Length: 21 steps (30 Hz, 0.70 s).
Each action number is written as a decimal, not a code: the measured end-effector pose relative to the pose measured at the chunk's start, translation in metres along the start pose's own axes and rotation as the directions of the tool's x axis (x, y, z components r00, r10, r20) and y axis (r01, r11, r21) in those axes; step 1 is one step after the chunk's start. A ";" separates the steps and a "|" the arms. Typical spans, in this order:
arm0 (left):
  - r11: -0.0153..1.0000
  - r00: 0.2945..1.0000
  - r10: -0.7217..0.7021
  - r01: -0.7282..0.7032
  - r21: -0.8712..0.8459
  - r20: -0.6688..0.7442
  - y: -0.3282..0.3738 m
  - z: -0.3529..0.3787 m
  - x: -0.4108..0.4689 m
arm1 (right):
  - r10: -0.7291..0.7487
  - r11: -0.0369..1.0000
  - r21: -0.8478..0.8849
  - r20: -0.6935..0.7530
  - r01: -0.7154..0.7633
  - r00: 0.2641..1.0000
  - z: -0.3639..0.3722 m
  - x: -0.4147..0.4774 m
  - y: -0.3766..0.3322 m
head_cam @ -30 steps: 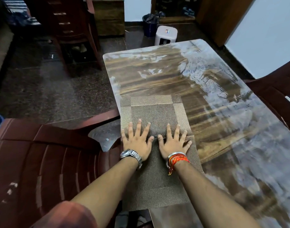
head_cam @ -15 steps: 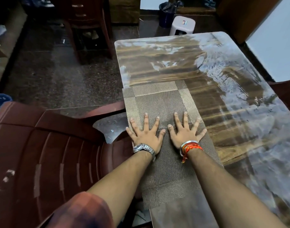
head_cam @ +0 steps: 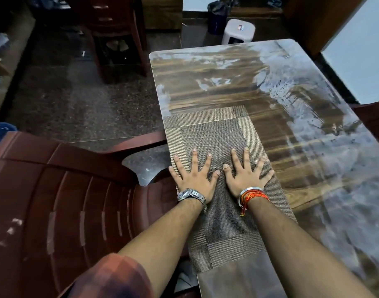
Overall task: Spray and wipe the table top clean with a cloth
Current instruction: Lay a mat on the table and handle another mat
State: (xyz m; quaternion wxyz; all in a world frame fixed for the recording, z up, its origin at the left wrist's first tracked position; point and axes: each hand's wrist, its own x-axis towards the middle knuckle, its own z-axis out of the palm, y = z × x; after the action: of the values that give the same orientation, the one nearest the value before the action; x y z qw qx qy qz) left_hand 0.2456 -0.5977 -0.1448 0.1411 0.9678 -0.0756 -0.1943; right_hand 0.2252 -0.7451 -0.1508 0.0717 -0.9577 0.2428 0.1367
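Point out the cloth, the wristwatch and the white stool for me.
cloth (head_cam: 212,134), head view, bare centre panel beyond the fingertips.
wristwatch (head_cam: 184,194), head view, on its dial.
white stool (head_cam: 233,29), head view, its top surface.

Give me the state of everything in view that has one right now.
Cloth: unfolded, lying flat along the table's left edge.
Table: wet, streaked with smears and droplets, mostly far and right.
Left hand: fingers spread, pressing flat on the cloth.
Right hand: fingers spread, pressing flat on the cloth.
Chair: upright, drawn up to the table's left side.
Stool: upright on the floor past the far end.
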 end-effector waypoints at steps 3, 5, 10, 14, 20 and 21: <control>1.000 1.000 0.002 -0.002 -0.009 0.003 0.002 0.000 0.000 | -0.023 1.000 -0.001 -0.004 0.023 1.000 -0.001 0.004 0.003; 1.000 1.000 0.002 -0.002 -0.005 0.005 0.004 0.001 0.000 | -0.026 1.000 -0.007 -0.011 0.026 1.000 0.000 0.005 0.004; 1.000 1.000 -0.002 0.002 0.001 0.014 0.007 -0.001 0.004 | -0.025 1.000 0.006 -0.032 0.025 0.999 -0.003 0.008 0.004; 1.000 1.000 -0.002 0.002 0.005 0.014 0.004 0.001 0.004 | -0.002 1.000 -0.003 -0.030 0.002 1.000 -0.001 0.007 0.002; 1.000 1.000 0.005 -0.006 0.013 0.030 0.003 0.000 0.006 | 0.009 1.000 0.003 -0.019 -0.009 1.000 -0.001 0.005 0.002; 1.000 0.999 0.006 -0.006 0.014 0.039 0.003 0.000 0.005 | 0.002 1.000 0.005 -0.014 -0.002 1.000 -0.001 0.005 0.003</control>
State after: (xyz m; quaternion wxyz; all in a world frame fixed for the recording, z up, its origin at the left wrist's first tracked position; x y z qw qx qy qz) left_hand 0.2500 -0.6021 -0.1458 0.1334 0.9645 -0.0825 -0.2123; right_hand 0.2283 -0.7499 -0.1516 0.0721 -0.9582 0.2448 0.1295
